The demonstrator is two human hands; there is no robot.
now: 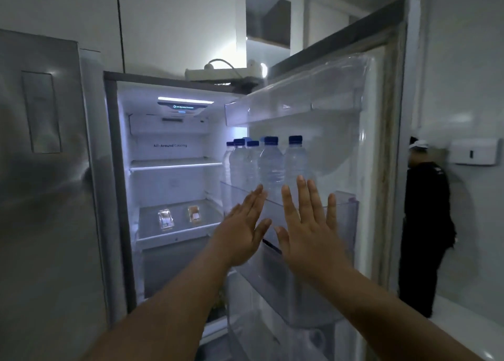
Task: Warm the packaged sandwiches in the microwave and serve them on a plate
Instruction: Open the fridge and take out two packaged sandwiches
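Two packaged sandwiches lie side by side on a lit fridge shelf (174, 237): a clear-wrapped one (165, 219) on the left and a browner one (195, 215) on the right. My left hand (242, 232) and my right hand (311, 229) are both raised flat with fingers spread, palms away from me, in front of the open fridge door's bins. Neither hand holds or touches anything. The sandwiches are to the left of and beyond my left hand.
The right fridge door (381, 115) stands open with several water bottles (270, 161) in its bin. The left door (41, 169) is closed. A power strip (218, 74) lies on top of the fridge. A person in black (425, 224) stands at the right by a wall dispenser (474, 151).
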